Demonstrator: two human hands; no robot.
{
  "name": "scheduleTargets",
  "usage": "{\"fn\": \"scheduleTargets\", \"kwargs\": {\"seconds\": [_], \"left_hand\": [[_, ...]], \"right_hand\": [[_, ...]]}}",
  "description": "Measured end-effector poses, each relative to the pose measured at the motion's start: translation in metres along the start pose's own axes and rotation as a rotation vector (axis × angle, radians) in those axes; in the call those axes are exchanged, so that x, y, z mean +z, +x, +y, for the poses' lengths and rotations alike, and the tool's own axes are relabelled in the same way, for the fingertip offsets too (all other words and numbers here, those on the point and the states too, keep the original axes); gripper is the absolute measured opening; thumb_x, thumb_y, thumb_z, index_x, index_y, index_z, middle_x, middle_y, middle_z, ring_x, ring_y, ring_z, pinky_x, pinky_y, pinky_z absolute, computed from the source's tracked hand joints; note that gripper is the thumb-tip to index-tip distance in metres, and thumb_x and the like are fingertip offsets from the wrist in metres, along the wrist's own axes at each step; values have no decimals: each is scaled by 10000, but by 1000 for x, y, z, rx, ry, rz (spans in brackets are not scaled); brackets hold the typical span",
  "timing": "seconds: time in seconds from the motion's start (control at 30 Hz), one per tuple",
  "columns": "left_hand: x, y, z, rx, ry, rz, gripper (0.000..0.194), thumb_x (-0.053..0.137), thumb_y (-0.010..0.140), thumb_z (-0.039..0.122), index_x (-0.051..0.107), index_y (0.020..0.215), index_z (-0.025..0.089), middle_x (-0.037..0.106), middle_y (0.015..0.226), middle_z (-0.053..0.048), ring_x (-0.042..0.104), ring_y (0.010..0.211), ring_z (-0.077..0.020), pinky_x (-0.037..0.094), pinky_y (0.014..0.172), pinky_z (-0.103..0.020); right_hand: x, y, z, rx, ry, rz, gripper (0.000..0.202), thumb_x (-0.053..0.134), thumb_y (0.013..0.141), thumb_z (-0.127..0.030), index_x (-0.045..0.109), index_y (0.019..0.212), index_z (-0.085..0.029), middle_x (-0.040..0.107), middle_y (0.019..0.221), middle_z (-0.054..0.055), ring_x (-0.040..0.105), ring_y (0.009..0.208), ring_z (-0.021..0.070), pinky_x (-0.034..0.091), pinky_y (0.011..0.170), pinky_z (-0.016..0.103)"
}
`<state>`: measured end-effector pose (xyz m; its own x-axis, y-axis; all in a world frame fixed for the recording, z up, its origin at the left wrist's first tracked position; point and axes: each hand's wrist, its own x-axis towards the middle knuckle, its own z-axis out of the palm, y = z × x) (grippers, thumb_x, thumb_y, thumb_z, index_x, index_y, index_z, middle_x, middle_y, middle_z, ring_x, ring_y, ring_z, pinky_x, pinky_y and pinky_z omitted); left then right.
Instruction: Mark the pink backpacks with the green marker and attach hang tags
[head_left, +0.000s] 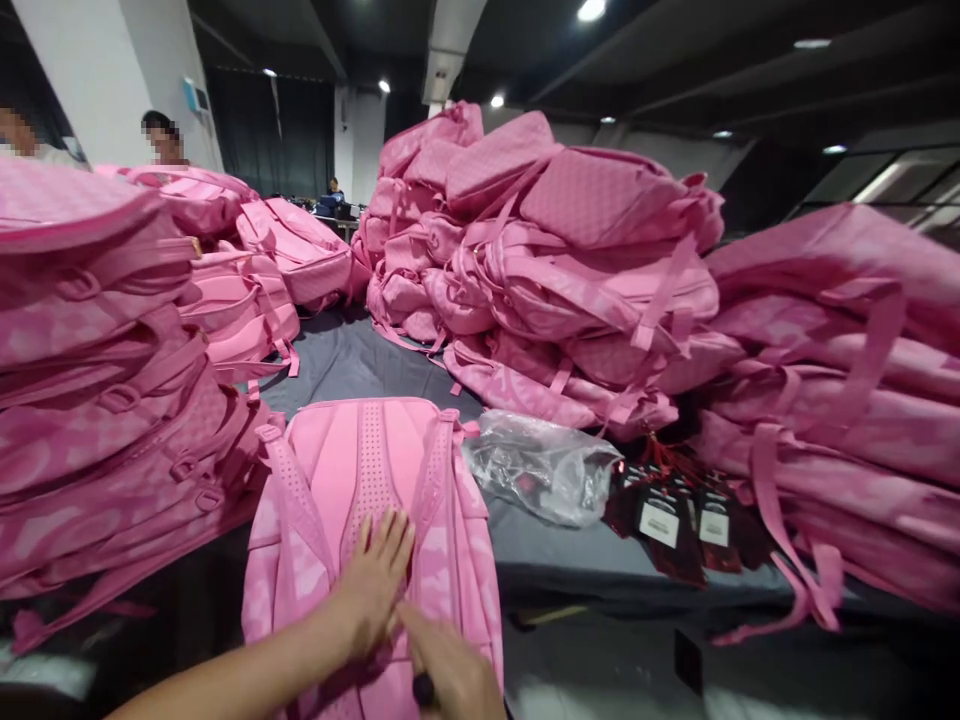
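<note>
In the head view, a pink backpack [330, 500] was laid at the near edge of the surface [536, 548], and the left hand [373, 585] was rested flat on it, fingers straightened, probably to keep it steady. By the right hand [454, 668] a small dark object [424, 688] was seen, but whether it was gripped could not be told. Sideways room was limited by the left stack [97, 400], a plastic bag [544, 470] and tags [660, 522].

Backpack [431, 570] coloured pink, mottled paler at sides; centre strip [371, 450] dotted. Left stack [90, 440] mottled in pinks; central pile [600, 195] partly checked. Cloth [349, 350] coloured grey.
</note>
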<state>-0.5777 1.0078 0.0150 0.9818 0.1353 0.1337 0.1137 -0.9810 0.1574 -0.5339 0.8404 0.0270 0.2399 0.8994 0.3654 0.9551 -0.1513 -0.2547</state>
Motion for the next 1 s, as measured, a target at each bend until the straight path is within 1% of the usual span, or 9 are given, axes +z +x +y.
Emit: {"fn": "scheduleTargets", "kwargs": {"seconds": [0.1,0.17,0.3,0.4,0.53,0.6,0.73,0.83,1.0], "left_hand": [[44,-13,21,46,84,114,637,498,915,264,319,1524,206,395,1534,-132,356,1421,-349,193,1184,-628],[55,-22,26,85,88,174,580,469,933,241,361,1503,256,494,1473,-94,414,1382,-334,180,1175,-644],[48,-42,15,122,109,203,562,462,969,354,352,1501,214,385,1544,-127,317,1437,-336,301,1135,-573],[29,-45,4,166,61,259,530,465,965,333,395,1464,171,445,1499,-139,387,1392,-287,369,1096,-484],[-18,15,-2,202,4,366,356,415,977,283,547,1280,152,607,1285,-132,511,1237,-238,352,1081,-443],[-43,66,-6,241,171,191,327,442,984,343,584,1209,151,618,1238,-135,527,1208,-253,323,1082,-468],[-67,145,-17,302,248,69,399,564,917,484,670,944,100,682,936,-149,623,925,-274,397,873,-431],[-64,160,-23,333,276,10,446,566,908,519,692,904,91,692,854,-152,632,811,-256,367,756,-382],[-69,154,-37,448,282,-93,361,545,941,437,706,757,171,689,781,-46,575,700,-152,297,713,-329]], "right_hand": [[-6,48,10,102,-95,-39,668,458,718,1,560,1350,-191,634,1298,118,575,1179,231,521,946,381],[-8,72,19,156,-180,-113,591,482,756,-4,587,1312,-172,598,1348,149,548,1210,257,514,915,415],[-30,72,48,386,-439,-345,370,471,821,-7,691,1108,-86,679,1149,220,597,1065,306,458,846,436],[-50,49,70,513,-503,-373,286,452,844,-17,726,910,-60,709,881,221,623,911,334,403,790,442],[-43,36,72,601,-498,-333,261,476,877,-67,719,972,-71,697,967,209,611,956,334,381,778,410],[-33,37,65,654,-513,-303,290,448,893,-62,707,1026,-57,685,1009,220,608,967,331,381,784,406],[-23,39,58,688,-526,-289,297,448,890,-45,711,1026,-58,689,981,206,617,959,332,395,775,397],[-24,37,58,668,-536,-271,294,450,884,-33,709,1021,-61,688,966,202,624,939,321,410,763,390],[-22,31,57,622,-548,-232,323,387,899,-17,685,1017,-48,676,944,205,625,905,328,423,725,395]]}}
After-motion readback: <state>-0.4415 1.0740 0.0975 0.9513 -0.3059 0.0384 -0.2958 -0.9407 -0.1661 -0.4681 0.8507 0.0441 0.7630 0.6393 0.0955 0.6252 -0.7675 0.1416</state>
